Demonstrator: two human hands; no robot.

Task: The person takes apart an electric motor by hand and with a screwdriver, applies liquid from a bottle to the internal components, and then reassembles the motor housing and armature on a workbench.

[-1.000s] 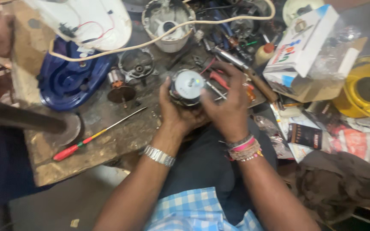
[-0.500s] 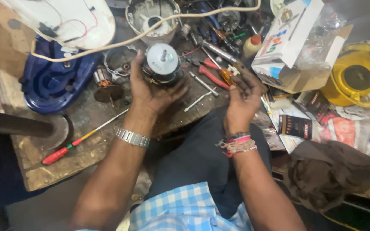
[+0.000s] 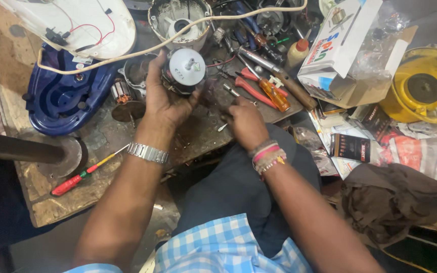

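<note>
Left hand [image 3: 165,103] wrapped around a small round motor [image 3: 184,71], fingers curled on its dark, ribbed side – held just above the worn bench [image 3: 51,202]. Flat white cap on the motor's top, with a short metal shaft in the middle. Steel link watch [image 3: 147,152] on the left wrist.

Right hand [image 3: 246,121] low on the bench edge, just right of the motor and apart from it, fingers bent together over small metal parts; whether something is pinched there, cannot tell. Pink and beaded bands [image 3: 268,155] around the right wrist.

Behind the motor, a round grey housing [image 3: 179,23], dirty and open at the top, with a cream cord [image 3: 127,55] curving across it. At left, a glossy blue plastic shell [image 3: 61,98] with moulded ribs, and above it a smooth white cover [image 3: 77,20] carrying thin red wires. Beside the left hand, a copper-wound rotor [image 3: 122,92].

To the right of the motor, red-handled pliers [image 3: 251,86] and an orange, see-through screwdriver [image 3: 274,95], lying close together. Farther right, a white cardboard box [image 3: 337,43], and beyond it a yellow round plastic part [image 3: 423,88] with a black centre. Near the front left corner of the bench, a thin red-handled screwdriver [image 3: 84,174] – lying flat, well apart from both hands. Brown crumpled cloth [image 3: 395,202] at lower right.
</note>
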